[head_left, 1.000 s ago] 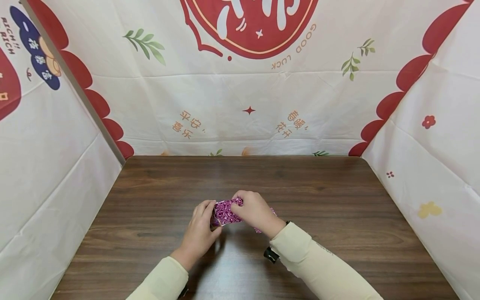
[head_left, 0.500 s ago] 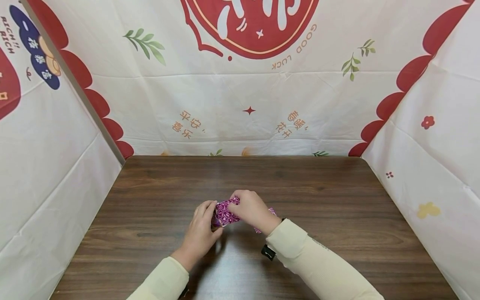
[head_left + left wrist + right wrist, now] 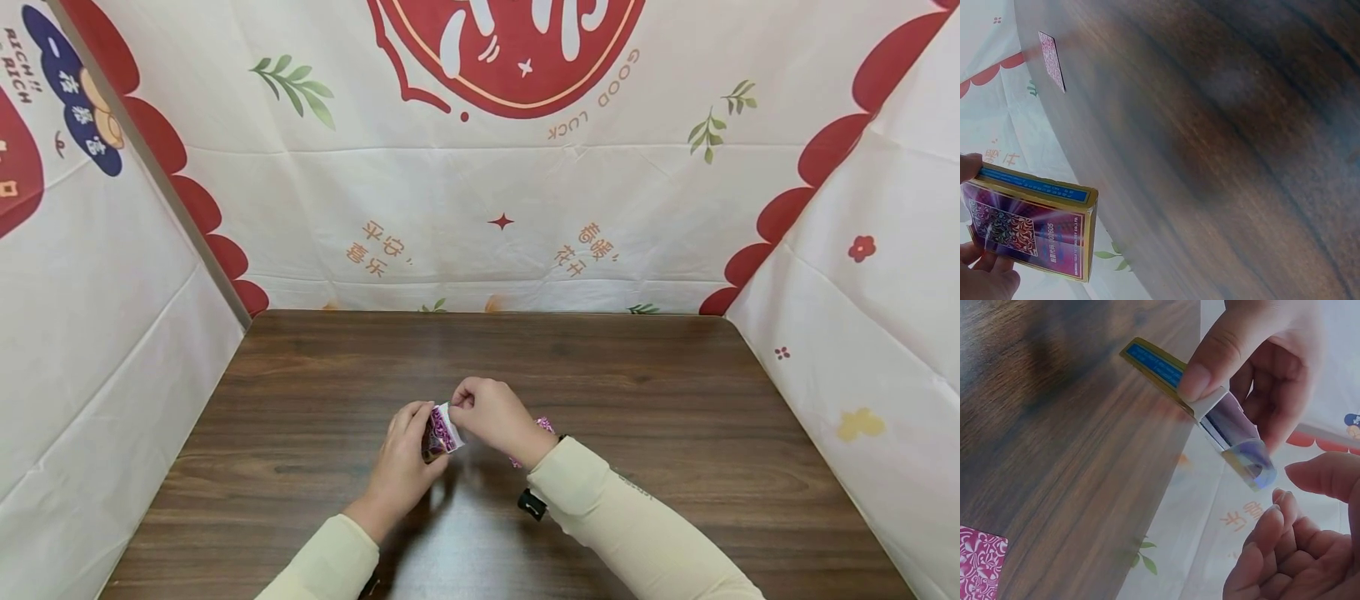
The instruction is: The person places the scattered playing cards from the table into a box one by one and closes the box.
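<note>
My left hand [image 3: 401,458] grips a purple-and-gold playing-card box [image 3: 1029,219] by its sides, thumb and fingers on opposite faces. The box is tilted, its end toward the right hand, and a clear shiny flap [image 3: 1250,465] sticks out from that end. In the head view a white panel and a purple patterned face show at this end. My right hand [image 3: 491,417] is close beside the flap. Its fingers are loosely bent, and the right wrist view shows a gap between thumb and fingertips with nothing held there.
A purple patterned playing card [image 3: 545,424] lies on the brown wooden table [image 3: 637,400], partly hidden by the right wrist in the head view. Printed white cloth [image 3: 450,183] hangs behind the table and along both sides. A black strap device [image 3: 532,504] sits at the right sleeve.
The purple patterned cards have slid left into the box, with the right hand moving left along with them. Its fingers have come off the cards, and the white panel now shows. The left hand barely moved.
</note>
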The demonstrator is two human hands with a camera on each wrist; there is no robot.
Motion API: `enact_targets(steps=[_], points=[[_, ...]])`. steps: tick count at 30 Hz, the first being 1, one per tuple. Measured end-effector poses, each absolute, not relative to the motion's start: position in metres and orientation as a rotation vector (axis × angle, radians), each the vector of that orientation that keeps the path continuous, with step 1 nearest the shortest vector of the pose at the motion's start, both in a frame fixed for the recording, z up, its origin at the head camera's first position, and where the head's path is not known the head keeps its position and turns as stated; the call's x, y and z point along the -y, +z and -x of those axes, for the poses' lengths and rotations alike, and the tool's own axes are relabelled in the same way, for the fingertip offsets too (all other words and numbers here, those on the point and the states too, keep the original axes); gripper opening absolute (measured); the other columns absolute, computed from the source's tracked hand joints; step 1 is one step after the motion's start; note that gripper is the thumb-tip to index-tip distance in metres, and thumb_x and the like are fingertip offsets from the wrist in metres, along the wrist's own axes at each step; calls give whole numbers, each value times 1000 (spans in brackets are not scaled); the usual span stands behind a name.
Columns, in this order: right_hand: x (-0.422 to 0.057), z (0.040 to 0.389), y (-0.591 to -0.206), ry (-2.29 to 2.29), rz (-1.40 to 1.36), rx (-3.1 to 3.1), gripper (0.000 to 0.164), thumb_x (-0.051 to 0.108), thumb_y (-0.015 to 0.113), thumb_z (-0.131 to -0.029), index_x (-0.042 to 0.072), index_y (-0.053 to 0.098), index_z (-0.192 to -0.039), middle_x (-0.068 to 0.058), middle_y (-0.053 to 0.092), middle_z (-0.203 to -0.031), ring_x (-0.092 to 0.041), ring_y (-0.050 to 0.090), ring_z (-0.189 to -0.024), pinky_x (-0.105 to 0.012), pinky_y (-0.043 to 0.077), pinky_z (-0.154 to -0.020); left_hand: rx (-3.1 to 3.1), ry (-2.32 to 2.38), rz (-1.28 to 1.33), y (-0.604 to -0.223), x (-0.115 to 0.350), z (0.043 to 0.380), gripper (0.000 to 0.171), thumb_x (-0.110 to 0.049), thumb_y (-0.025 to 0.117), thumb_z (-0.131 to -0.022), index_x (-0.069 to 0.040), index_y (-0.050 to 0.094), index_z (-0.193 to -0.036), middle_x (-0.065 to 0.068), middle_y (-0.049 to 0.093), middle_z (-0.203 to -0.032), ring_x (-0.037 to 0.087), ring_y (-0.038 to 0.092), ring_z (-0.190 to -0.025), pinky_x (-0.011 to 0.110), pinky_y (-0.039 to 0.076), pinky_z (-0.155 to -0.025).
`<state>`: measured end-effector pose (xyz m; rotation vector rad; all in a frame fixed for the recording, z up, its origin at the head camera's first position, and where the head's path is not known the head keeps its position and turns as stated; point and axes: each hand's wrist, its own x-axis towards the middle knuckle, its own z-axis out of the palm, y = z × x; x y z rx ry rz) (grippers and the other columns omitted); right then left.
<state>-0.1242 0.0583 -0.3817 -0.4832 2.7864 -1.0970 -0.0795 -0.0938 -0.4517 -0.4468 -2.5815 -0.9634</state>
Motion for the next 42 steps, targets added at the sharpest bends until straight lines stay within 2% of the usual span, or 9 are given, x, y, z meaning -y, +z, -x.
enact_targets(steps=[11, 17, 22, 29, 35, 42], points=[[-59, 124, -382, -1138, 496, -2795, 3, 17, 59, -77, 14, 60, -77, 6, 50, -62, -7, 44, -54, -21, 38, -50, 2586, -986, 433, -452, 93, 80, 71, -8, 79, -61, 1, 47, -124, 12, 47, -119, 26, 45, -109, 40, 42, -89], [-68, 127, -393, -1225, 580, -2805, 4, 18, 62, -80, 15, 61, -83, 7, 55, -72, -6, 50, -66, -21, 44, -59, 2591, -982, 420, -450, 93, 79, 71, -9, 79, -62, 0, 47, -125, 11, 47, -119, 26, 45, -109, 40, 42, -89], [-79, 128, -398, -1250, 644, -2810, 13, 14, 64, -81, 11, 62, -93, 4, 59, -87, -9, 55, -81, -28, 47, -74, 2589, -976, 417, -448, 93, 79, 71, -10, 79, -62, 1, 47, -125, 12, 47, -119, 27, 45, -109, 40, 43, -89], [-91, 129, -401, -1196, 611, -2845, 24, 17, 65, -81, 12, 62, -105, 1, 60, -102, -14, 56, -95, -34, 46, -83, 2615, -981, 410, -449, 94, 79, 71, -10, 78, -63, -1, 46, -126, 12, 46, -120, 26, 44, -109, 40, 43, -88], [-101, 133, -410, -1103, 587, -2900, 40, 20, 67, -79, 12, 58, -117, -4, 55, -121, -19, 49, -113, -36, 39, -95, 2613, -977, 415, -450, 94, 78, 71, -12, 79, -63, 0, 46, -126, 12, 46, -121, 26, 45, -109, 40, 44, -88], [-118, 138, -420, -1015, 593, -2944, 46, 19, 70, -76, 10, 56, -119, -6, 53, -123, -23, 47, -115, -39, 37, -97, 2608, -984, 407, -451, 95, 78, 72, -13, 79, -63, 1, 47, -125, 12, 46, -121, 26, 44, -109, 41, 44, -86]])
